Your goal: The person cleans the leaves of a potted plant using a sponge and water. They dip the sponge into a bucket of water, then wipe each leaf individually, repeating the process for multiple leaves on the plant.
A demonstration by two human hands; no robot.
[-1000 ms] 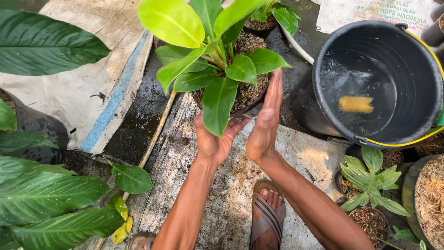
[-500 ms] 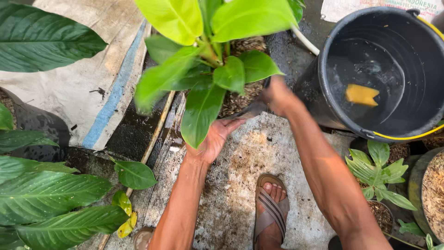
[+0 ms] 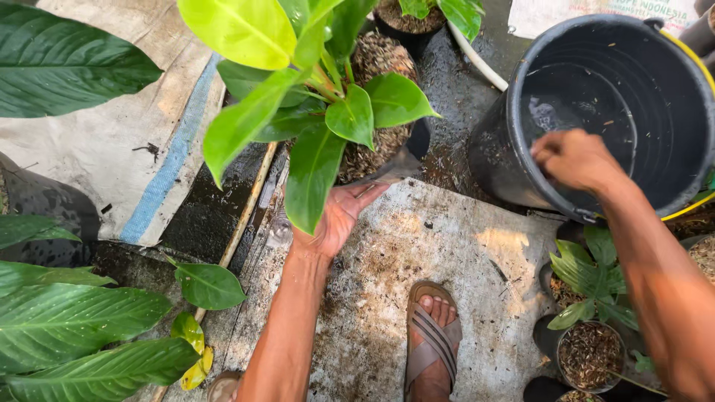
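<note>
Closest to me I see a foot in a brown sandal (image 3: 432, 344) on a dirty grey slab (image 3: 417, 246) with bits of soil on it. To the right of the foot stand small black pots with little green plants (image 3: 592, 283).

My left hand (image 3: 339, 216) reaches up from the slab. The palm faces up and the fingers are open. They press against the bottom side of a black pot (image 3: 395, 160) and hold it up. The pot leans toward me. It is full of brown, chunky bark bits. A plant (image 3: 313, 112) grows out of it with big shiny leaves. Some leaves are dark green and the top ones are bright yellow-green. One long leaf hangs down over my wrist.

My right hand (image 3: 573, 158) is over the near rim of a big black bucket (image 3: 655, 82). The fingers are curled in, but I cannot tell if they hold anything. The bucket has water in it with small bits floating.

On the left lie large dark leaves (image 3: 74, 327) and a grey sack with a blue stripe (image 3: 160, 175). Farthest away is another pot (image 3: 406, 18) with soil.
</note>
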